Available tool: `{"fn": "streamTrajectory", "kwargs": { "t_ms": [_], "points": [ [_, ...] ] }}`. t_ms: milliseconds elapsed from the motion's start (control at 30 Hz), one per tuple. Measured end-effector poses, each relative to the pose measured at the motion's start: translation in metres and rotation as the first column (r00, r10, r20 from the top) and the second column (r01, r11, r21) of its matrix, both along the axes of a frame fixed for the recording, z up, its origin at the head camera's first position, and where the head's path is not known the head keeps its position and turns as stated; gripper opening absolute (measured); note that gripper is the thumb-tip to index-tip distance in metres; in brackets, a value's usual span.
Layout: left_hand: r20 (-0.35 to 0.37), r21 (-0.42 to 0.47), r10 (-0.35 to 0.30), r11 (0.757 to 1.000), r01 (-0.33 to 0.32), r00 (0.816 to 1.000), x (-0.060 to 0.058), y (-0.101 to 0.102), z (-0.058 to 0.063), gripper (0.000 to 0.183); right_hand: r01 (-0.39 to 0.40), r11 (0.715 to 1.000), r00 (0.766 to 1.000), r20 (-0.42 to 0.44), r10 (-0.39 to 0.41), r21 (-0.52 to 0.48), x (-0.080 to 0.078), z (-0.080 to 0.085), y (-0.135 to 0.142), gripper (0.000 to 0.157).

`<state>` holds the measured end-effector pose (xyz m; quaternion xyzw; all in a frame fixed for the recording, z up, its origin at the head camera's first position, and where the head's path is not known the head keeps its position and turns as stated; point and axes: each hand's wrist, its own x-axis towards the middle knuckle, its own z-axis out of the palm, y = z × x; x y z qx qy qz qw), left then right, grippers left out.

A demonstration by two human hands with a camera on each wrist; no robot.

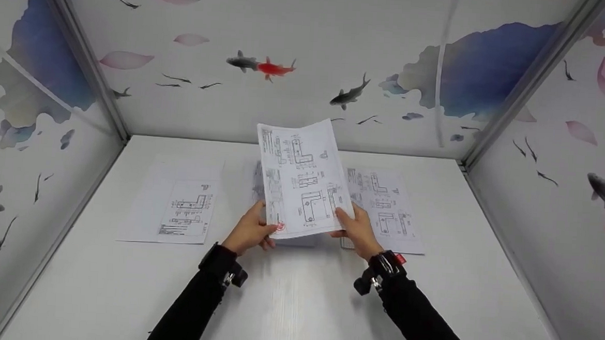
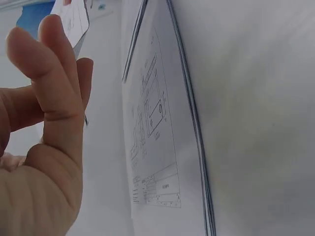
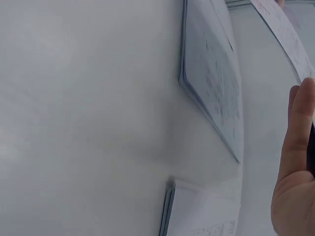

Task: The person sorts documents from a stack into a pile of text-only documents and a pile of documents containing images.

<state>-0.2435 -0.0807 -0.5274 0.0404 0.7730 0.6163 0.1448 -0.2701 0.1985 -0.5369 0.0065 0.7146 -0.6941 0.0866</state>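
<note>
Both hands hold up a white paper sheet [image 1: 307, 175] printed with technical drawings of an L-shaped part, a red stamp near its lower left corner. Whether it is one sheet or several is unclear. My left hand [image 1: 250, 229] pinches the lower left edge, my right hand [image 1: 359, 230] the lower right edge, thumbs on the printed face. Below the raised sheet lies a middle paper stack [image 1: 303, 241], mostly hidden. In the wrist views, the left hand [image 2: 54, 118] and right hand [image 3: 295, 157] appear above the table's papers, with part of the raised sheet [image 3: 285, 37] at the top.
A left paper stack [image 1: 186, 210] and a right paper stack [image 1: 390, 216], both with drawings, lie on the white table [image 1: 285, 304]. Printed panels with fish and petals, such as the back wall [image 1: 295, 107], enclose the table on three sides.
</note>
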Motion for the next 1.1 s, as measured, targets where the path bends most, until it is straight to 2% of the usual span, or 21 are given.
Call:
{"fn": "streamTrajectory", "kwargs": {
  "t_ms": [133, 300, 467, 667, 800, 933, 1100],
  "points": [
    [-0.014, -0.039, -0.014, 0.999, 0.014, 1.0, -0.001, 0.011, -0.005, 0.073, 0.063, 0.99, 0.998, 0.009, -0.065, 0.127, -0.004, -0.002, 0.013, 0.036],
    [-0.029, -0.095, -0.015, 0.995, 0.012, 0.999, -0.002, 0.021, -0.012, 0.075, 0.019, 0.98, 0.997, 0.074, -0.034, 0.2, -0.005, -0.007, 0.028, 0.039],
    [-0.027, -0.093, -0.01, 0.996, 0.007, 1.0, -0.005, 0.036, -0.015, 0.071, -0.003, 0.984, 0.988, 0.152, -0.024, 0.176, -0.007, -0.01, 0.046, 0.039],
    [0.011, -0.002, 0.006, 1.0, -0.006, 1.0, -0.008, 0.065, -0.015, 0.066, 0.062, 0.99, 0.98, 0.182, -0.084, 0.125, -0.012, -0.005, 0.068, 0.042],
    [0.019, 0.003, 0.009, 1.0, -0.009, 1.0, -0.007, 0.08, -0.017, 0.065, 0.093, 0.987, 0.967, 0.223, -0.121, 0.131, -0.012, -0.004, 0.084, 0.045],
    [0.011, -0.012, -0.038, 0.999, 0.038, 0.999, -0.005, 0.089, -0.021, 0.057, 0.118, 0.984, 0.955, 0.257, -0.15, 0.136, -0.009, -0.005, 0.101, 0.047],
    [0.006, 0.003, -0.113, 0.994, 0.113, 0.994, -0.004, 0.09, -0.022, 0.034, 0.136, 0.979, 0.95, 0.262, -0.171, 0.149, -0.005, -0.003, 0.123, 0.051]
  ]
}}
